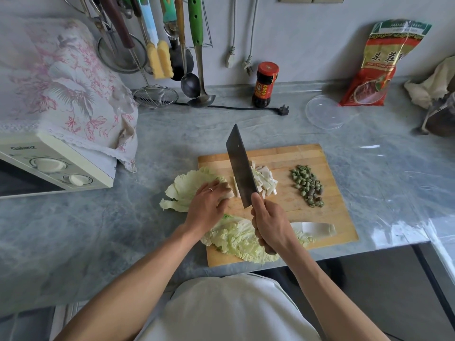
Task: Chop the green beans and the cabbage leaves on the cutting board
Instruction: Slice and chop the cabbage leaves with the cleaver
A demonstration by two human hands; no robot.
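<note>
R hand (269, 223) grip clamped on cleaver (240, 166) handle, blade raised. L hand (209, 201) fingers curled, pinning cabbage leaf (190, 187) at board's (327, 212) 9 o'clock edge. Cut strips (264, 180) mid-board, chopped beans (307, 185) at 3, second leaf (236, 238) at 6. Risk: L fingertips just beside the cut line; leaf overhangs onto tabletop (98, 230), could slide & blade catch a knuckle.
</note>
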